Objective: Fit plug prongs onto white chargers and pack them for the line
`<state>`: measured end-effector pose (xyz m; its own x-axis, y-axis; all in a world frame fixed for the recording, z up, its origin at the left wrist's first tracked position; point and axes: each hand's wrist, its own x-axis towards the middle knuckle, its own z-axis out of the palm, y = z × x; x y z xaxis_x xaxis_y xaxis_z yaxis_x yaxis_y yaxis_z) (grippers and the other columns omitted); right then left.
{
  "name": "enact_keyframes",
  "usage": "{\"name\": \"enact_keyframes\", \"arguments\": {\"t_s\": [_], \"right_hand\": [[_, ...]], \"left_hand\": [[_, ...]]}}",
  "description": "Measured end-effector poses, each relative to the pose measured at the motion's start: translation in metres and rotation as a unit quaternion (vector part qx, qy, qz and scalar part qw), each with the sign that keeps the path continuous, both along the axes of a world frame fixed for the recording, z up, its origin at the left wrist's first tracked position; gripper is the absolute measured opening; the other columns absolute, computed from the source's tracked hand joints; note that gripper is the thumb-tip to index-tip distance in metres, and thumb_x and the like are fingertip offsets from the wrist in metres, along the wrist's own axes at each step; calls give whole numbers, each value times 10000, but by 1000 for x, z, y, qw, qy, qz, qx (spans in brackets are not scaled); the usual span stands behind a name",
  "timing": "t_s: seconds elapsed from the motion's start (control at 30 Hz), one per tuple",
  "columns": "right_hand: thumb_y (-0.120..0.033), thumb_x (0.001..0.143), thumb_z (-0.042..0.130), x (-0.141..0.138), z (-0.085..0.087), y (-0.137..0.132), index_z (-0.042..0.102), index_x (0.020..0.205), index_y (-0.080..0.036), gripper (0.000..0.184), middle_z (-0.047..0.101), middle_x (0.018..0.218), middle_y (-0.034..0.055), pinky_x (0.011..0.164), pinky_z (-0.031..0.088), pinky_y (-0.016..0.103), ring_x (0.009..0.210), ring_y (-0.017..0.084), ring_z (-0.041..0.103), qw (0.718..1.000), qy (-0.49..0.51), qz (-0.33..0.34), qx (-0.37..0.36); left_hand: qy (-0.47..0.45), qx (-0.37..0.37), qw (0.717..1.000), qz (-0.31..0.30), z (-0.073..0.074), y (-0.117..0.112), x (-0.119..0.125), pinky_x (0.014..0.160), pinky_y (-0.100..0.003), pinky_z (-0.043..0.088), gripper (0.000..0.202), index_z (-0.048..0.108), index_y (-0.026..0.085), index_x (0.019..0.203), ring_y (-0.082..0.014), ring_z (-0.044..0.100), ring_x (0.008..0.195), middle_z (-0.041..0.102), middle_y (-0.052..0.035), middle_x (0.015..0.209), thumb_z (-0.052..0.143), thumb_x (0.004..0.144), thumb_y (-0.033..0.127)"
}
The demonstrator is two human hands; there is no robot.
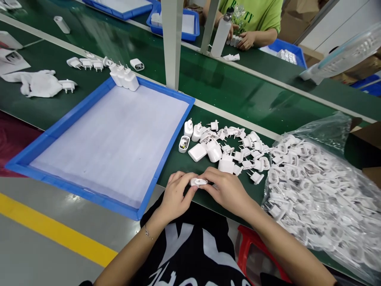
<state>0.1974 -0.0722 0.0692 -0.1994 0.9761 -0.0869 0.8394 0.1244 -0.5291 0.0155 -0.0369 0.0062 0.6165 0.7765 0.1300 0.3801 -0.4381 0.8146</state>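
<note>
Between my two hands, just over the near edge of the green bench, is a small white charger plug (198, 182). My left hand (178, 194) pinches its left side with thumb and fingers. On its right side the fingers of my right hand (222, 186) are closed on it too. The fingers cover part of the plug. Just beyond lie white charger housings (197, 152), one of them an open housing (184, 143) with parts showing inside. Loose white plug caps with pins (247, 153) are scattered to their right.
A blue tray (89, 190) lined with white paper lies left, several white chargers (125, 77) at its far corner. At right, a clear bag (321, 206) bulges with plug caps. A metal post (172, 43) stands behind the tray. Across the bench, a person in green (253, 20) handles small white pieces.
</note>
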Motion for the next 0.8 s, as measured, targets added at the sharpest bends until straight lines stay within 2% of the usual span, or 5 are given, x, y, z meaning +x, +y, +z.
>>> {"name": "enact_keyframes", "arguments": {"t_s": [0.1,0.3,0.43,0.63,0.8], "right_hand": [[-280,942,508,-2,-4,-3,637,975,-240,138,611,878,0,537,391,229,652,126,593,1000,2,-11,4],[-188,925,486,-3,-16,-14,564,1132,-223,224,630,1052,55,703,501,301,879,210,634,998,32,19,47],[-161,903,488,-2,-32,-16,561,1140,-237,259,645,1097,57,740,538,296,944,209,646,994,83,-13,65],[-236,886,510,-1,-39,-15,618,1135,-257,272,682,1077,71,701,552,378,971,280,650,985,-18,8,174],[-418,868,556,17,-44,-25,479,1332,-323,480,630,1225,37,736,573,377,1055,292,630,962,-12,-30,270]], "left_hand": [[-3,-6,1000,27,3,-3,4,862,-372,393,151,538,228,1037,-207,536,967,635,-38,1083,433,934,264],[2,-50,999,12,15,-2,-4,890,-354,380,106,546,240,1005,-193,526,987,625,-12,1034,498,912,254],[17,-58,998,-20,21,-2,-14,935,-358,382,314,522,259,1110,-210,504,1064,590,-17,1155,618,816,208],[25,-34,998,42,18,-18,-7,854,-348,431,242,532,237,1061,-214,542,975,611,-45,1035,536,831,161],[27,14,995,93,56,-13,-28,773,-296,456,247,533,227,1033,-187,585,882,618,-41,977,574,794,185]]}}
